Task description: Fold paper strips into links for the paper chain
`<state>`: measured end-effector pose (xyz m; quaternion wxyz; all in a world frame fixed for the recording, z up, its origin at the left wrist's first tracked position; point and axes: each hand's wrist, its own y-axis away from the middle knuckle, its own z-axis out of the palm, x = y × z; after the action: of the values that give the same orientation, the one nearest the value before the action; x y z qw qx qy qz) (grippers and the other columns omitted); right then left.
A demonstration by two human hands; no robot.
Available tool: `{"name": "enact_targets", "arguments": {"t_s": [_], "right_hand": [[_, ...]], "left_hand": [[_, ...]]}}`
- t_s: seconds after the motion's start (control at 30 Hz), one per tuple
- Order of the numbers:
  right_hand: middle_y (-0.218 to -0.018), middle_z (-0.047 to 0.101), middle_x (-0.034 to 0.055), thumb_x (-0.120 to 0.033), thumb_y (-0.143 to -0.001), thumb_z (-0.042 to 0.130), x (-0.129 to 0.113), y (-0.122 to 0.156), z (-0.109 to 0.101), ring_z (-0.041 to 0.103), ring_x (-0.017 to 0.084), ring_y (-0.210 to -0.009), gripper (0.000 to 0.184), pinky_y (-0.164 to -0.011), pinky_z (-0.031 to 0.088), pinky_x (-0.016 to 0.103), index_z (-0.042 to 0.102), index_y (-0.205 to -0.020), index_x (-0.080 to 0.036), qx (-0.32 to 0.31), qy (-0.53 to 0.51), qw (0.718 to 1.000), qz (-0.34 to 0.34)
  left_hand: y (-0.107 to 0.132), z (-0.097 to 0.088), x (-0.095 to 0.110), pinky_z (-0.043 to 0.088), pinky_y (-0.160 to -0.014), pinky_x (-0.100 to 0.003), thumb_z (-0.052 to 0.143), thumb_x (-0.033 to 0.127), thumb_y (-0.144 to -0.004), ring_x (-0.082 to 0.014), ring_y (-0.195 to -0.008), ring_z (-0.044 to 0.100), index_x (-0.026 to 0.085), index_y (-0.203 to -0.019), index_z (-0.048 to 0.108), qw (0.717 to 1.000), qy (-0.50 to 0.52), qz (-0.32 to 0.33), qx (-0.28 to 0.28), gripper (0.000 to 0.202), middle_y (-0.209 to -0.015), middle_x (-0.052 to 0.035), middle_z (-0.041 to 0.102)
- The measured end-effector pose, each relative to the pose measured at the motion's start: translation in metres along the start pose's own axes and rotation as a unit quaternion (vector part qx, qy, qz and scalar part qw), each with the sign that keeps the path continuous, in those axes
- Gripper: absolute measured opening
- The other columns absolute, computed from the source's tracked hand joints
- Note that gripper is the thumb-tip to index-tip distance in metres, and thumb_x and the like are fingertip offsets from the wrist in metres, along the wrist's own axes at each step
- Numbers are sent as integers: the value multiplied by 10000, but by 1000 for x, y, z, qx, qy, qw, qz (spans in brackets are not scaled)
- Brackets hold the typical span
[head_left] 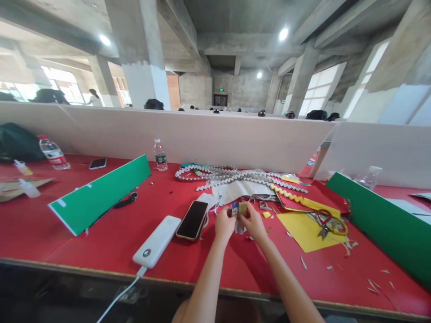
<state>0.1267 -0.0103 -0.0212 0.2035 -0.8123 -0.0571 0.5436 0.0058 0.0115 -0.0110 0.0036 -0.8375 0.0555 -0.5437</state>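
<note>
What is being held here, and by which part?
A small blue-and-yellow paper piece, pinched by the fingertips of both hands: left hand at its left end, right hand at its right end.

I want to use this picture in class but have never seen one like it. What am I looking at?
It is one picture from a camera worn on a person's head, looking down at their own bare arms. The left hand and right hand together pinch a small blue and yellow paper piece over a red table. On it are a phone, a white power bank, scissors on yellow paper, folded paper chains and a water bottle. A green board stands to the left.
</note>
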Motion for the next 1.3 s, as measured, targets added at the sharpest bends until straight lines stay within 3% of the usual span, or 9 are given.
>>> {"name": "enact_targets", "arguments": {"t_s": [0.13, 0.33, 0.6, 0.97, 1.3], "right_hand": [[-747, 615, 16, -329, -746, 534, -1, 23, 6, 563, 188, -678, 211, -617, 428, 282, 525, -910, -198, 57, -25, 997, 43], [-665, 561, -9, -399, -771, 521, 7, 38, 10, 502, 156, -601, 216, -543, 375, 248, 528, -842, -196, 88, 18, 995, 36], [-537, 437, -46, -421, -771, 503, 13, 34, 10, 398, 125, -509, 258, -492, 286, 231, 435, -636, -212, 118, 62, 990, 37], [-525, 452, -43, -443, -802, 462, 8, 35, 10, 415, 130, -493, 288, -485, 247, 232, 428, -630, -214, 104, 100, 988, 46], [-581, 494, -27, -475, -818, 445, 11, 38, 11, 448, 140, -547, 302, -498, 312, 229, 469, -684, -205, 130, -2, 988, 79]], "left_hand": [[17, -3, 17, 421, -740, -283, 493, 129, -738, -208, -884, 607, 167, -910, 598, 996, -89, 4, -19, 205, -921, -97, 667], [27, -8, 27, 408, -748, -294, 473, 146, -769, -239, -948, 597, 173, -1002, 574, 979, -196, 11, -61, 256, -1000, -115, 654], [22, -12, 22, 400, -729, -273, 501, 163, -761, -217, -913, 603, 189, -960, 583, 969, -232, 47, -69, 217, -944, -84, 665], [14, -7, 25, 402, -732, -300, 446, 192, -796, -249, -935, 603, 159, -957, 609, 957, -270, 48, -97, 231, -1002, -139, 657], [16, 4, 29, 408, -781, -293, 422, 193, -810, -239, -965, 598, 154, -980, 617, 955, -265, 64, -119, 261, -1007, -140, 655]]}}
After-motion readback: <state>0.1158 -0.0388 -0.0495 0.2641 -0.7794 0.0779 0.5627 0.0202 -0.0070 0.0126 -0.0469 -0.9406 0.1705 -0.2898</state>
